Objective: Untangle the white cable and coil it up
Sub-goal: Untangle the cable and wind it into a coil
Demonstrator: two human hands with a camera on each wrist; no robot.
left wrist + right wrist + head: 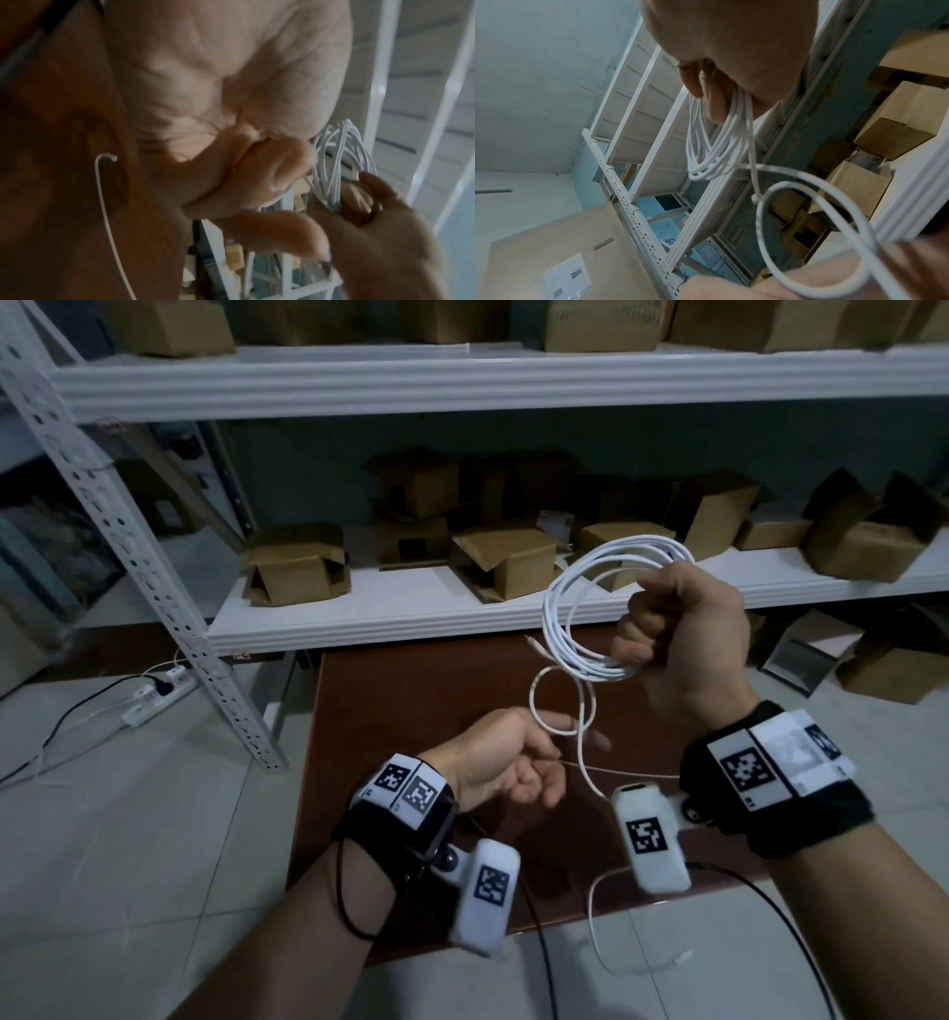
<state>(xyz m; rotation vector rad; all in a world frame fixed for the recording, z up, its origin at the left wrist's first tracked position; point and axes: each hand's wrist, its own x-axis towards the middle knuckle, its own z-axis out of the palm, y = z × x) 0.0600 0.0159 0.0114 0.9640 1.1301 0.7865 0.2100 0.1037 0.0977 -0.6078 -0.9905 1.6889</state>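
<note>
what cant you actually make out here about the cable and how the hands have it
- Head view: the right hand closes over the white cable coil, hiding the crossings inside the fist.
- Head view: the left hand shows its back, hiding its finger contact.
- Left wrist view: blur hides the coil's turn count.
- Right wrist view: the cable's near loop runs off the bottom edge.
</note>
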